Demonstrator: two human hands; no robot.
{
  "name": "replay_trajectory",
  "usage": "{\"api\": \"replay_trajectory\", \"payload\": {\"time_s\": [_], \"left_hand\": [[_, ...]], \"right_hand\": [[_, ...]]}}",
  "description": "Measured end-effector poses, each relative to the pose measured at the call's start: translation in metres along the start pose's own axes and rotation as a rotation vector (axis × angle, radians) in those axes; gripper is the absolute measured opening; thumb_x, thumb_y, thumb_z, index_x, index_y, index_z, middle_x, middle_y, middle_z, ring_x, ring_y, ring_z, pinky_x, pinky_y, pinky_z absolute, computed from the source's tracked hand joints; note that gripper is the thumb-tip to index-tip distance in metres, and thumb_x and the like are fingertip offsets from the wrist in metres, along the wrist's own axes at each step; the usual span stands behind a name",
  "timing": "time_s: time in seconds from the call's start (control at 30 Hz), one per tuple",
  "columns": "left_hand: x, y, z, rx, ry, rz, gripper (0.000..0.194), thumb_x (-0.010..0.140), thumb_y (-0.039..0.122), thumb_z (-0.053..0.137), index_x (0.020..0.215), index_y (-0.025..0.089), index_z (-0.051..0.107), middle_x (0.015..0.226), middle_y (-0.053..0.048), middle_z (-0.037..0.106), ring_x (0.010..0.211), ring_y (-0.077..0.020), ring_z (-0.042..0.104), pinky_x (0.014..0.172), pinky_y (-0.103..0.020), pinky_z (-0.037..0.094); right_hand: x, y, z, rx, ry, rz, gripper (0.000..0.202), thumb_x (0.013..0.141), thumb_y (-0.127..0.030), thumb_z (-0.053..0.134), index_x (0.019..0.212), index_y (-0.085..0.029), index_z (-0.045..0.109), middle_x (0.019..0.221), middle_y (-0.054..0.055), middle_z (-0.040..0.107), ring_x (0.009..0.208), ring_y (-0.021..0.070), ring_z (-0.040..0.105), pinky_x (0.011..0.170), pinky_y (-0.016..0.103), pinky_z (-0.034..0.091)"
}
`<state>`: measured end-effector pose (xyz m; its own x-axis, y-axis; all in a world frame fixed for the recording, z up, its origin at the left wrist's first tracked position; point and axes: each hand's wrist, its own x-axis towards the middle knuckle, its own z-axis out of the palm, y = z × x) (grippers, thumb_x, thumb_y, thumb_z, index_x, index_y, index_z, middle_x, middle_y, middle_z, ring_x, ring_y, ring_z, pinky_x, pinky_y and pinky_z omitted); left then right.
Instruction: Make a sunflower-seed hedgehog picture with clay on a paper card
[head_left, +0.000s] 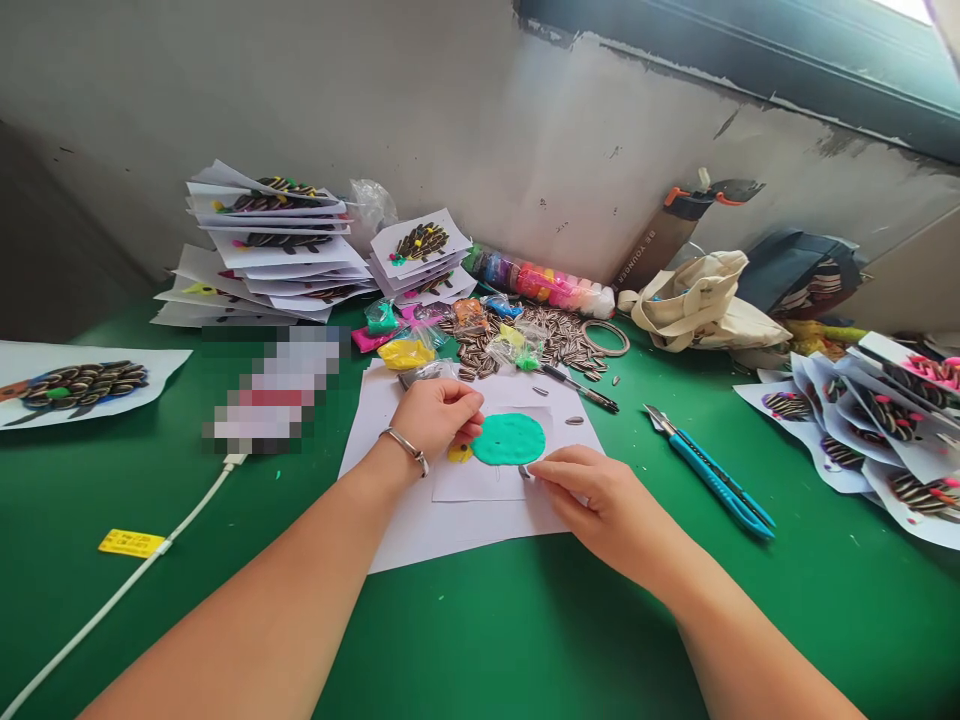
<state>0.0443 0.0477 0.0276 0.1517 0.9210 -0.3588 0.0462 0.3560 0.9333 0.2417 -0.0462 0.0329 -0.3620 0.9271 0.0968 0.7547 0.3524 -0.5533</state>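
Note:
A flat green oval of modelling clay (510,440) is stuck on a small white card (457,488), with a yellow clay piece (460,453) at its left end. Thin pencil lines show just below the green clay. At its lower right edge, my right hand (592,500) pinches a small dark sunflower seed (524,471) against the card. My left hand (439,415) hovers over the yellow piece, thumb and fingers closed together; whatever they hold, if anything, is hidden. Two loose seeds (574,421) lie on the paper near the card.
Larger white sheets (405,540) lie under the card. Behind are a heap of sunflower seeds (559,335), bagged clay (407,352) and a pen (581,388). A blue utility knife (712,475) with its blade out lies right. Stacked seed pictures (277,260) and a white cable (112,590) are left.

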Motion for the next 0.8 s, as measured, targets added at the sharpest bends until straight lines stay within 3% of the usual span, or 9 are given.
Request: {"api": "replay_trajectory", "payload": {"time_s": [0.3, 0.43, 0.63, 0.8], "left_hand": [[0.001, -0.001, 0.0, 0.017, -0.005, 0.005, 0.014, 0.071, 0.026, 0.07, 0.07, 0.014, 0.065, 0.059, -0.001, 0.066, 0.048, -0.0099, 0.06, 0.049, -0.021, 0.052], [0.0, -0.001, 0.0, 0.017, -0.013, 0.011, 0.016, 0.07, 0.029, 0.071, 0.07, 0.014, 0.064, 0.06, -0.001, 0.066, 0.05, -0.0104, 0.061, 0.049, -0.021, 0.052], [0.001, -0.002, 0.0, 0.022, -0.012, 0.01, 0.015, 0.071, 0.028, 0.069, 0.071, 0.014, 0.064, 0.06, -0.001, 0.066, 0.049, -0.0098, 0.06, 0.049, -0.021, 0.052], [0.002, -0.003, -0.001, 0.026, -0.024, 0.014, 0.014, 0.073, 0.028, 0.067, 0.072, 0.013, 0.064, 0.06, -0.001, 0.065, 0.05, -0.01, 0.06, 0.049, -0.021, 0.052]], "right_hand": [[-0.002, -0.01, -0.003, -0.133, -0.133, -0.071, 0.031, 0.087, -0.01, 0.045, 0.106, -0.026, 0.064, 0.098, 0.007, 0.062, 0.091, 0.0219, 0.056, 0.075, 0.034, 0.049], [-0.004, -0.005, -0.008, -0.078, -0.12, -0.046, 0.031, 0.09, -0.014, 0.043, 0.112, -0.027, 0.061, 0.105, 0.006, 0.062, 0.093, 0.0198, 0.057, 0.076, 0.032, 0.05], [-0.003, -0.012, -0.01, -0.191, -0.164, -0.126, 0.028, 0.087, -0.011, 0.045, 0.102, -0.026, 0.064, 0.095, 0.007, 0.062, 0.089, 0.0218, 0.055, 0.073, 0.035, 0.048], [-0.003, -0.011, -0.013, -0.152, -0.17, -0.108, 0.03, 0.089, -0.012, 0.043, 0.11, -0.025, 0.06, 0.099, 0.007, 0.061, 0.09, 0.0203, 0.055, 0.074, 0.034, 0.048]]}}
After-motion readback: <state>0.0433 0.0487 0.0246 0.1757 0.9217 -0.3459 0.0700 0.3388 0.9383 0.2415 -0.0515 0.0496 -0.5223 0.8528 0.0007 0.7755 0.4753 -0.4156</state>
